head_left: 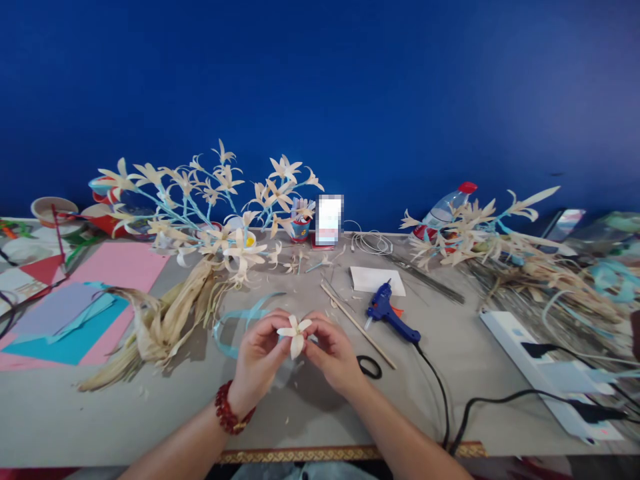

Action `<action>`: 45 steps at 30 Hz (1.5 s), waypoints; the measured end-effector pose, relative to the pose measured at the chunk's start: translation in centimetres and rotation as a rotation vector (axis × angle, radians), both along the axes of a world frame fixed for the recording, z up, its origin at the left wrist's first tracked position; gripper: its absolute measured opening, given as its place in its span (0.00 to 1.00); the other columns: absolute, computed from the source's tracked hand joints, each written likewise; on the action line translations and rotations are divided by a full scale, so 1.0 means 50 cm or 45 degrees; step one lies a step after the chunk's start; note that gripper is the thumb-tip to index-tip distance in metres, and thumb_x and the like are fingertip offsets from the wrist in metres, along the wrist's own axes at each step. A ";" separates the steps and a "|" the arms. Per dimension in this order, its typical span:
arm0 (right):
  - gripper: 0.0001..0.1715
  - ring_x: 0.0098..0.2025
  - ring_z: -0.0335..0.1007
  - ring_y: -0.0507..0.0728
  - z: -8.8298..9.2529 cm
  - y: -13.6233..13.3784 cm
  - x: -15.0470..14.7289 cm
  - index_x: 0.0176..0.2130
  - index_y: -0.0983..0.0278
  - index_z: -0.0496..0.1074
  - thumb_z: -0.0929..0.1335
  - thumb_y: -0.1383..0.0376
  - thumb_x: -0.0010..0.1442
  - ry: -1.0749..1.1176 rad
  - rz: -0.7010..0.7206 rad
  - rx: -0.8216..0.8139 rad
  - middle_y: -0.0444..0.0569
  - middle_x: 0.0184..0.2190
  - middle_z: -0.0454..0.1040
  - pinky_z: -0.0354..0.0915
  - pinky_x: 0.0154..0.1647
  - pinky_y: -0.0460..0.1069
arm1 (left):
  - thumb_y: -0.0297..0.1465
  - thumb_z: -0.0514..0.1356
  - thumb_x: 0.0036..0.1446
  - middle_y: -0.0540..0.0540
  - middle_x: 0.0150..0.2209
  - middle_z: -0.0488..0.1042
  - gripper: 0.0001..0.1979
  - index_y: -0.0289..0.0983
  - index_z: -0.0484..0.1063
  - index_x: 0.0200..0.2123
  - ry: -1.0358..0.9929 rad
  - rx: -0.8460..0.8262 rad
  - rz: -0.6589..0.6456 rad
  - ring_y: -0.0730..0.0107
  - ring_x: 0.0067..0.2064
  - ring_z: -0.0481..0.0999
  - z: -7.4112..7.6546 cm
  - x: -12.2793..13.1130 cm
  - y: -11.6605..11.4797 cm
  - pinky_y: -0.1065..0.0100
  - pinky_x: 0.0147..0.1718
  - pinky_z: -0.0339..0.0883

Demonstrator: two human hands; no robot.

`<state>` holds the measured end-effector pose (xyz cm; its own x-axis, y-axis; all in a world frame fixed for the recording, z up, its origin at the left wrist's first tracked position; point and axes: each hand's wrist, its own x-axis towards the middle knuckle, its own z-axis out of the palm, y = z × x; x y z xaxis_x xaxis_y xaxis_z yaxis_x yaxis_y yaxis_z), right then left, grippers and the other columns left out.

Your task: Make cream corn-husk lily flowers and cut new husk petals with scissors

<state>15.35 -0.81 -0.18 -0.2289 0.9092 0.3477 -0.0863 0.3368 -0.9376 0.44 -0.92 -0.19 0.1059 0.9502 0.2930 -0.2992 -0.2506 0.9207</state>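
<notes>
My left hand (257, 357) and my right hand (333, 353) meet above the grey table (150, 413), near its front edge. Both pinch a small cream flower (296, 333) made of dried husk petals, held between the fingertips. A red bead bracelet (227, 410) is on my left wrist. A light blue ribbon (240, 320) curls on the table just left of my hands. A pile of dried husks (160, 327) lies further left.
A blue glue gun (390, 313) lies right of my hands, its black cord running to a white power strip (545, 373). A thin wooden stick (357, 325), scissors handle (369, 367), finished flower branches (215, 193), coloured paper sheets (75, 313) and a plastic bottle (443, 210) are around.
</notes>
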 end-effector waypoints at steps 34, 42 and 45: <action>0.22 0.34 0.69 0.59 0.039 -0.033 0.028 0.47 0.56 0.72 0.67 0.74 0.54 -0.456 -0.374 0.855 0.49 0.32 0.72 0.66 0.36 0.56 | 0.26 0.61 0.56 0.45 0.35 0.75 0.04 0.38 0.75 0.36 0.362 0.248 0.108 0.65 0.39 0.73 0.014 -0.004 -0.011 0.67 0.39 0.67; 0.16 0.34 0.69 0.57 0.044 -0.030 0.024 0.39 0.58 0.73 0.66 0.75 0.54 -0.203 -0.364 0.646 0.48 0.32 0.72 0.67 0.37 0.55 | 0.28 0.61 0.57 0.45 0.34 0.74 0.03 0.38 0.74 0.35 0.300 0.209 0.035 0.67 0.38 0.73 0.017 0.000 -0.013 0.68 0.39 0.66; 0.13 0.34 0.70 0.58 0.042 -0.029 0.025 0.39 0.58 0.73 0.66 0.73 0.56 -0.184 -0.337 0.598 0.49 0.31 0.72 0.67 0.38 0.56 | 0.28 0.61 0.57 0.45 0.35 0.75 0.03 0.38 0.75 0.35 0.275 0.176 0.022 0.66 0.38 0.73 0.011 -0.001 -0.014 0.68 0.38 0.66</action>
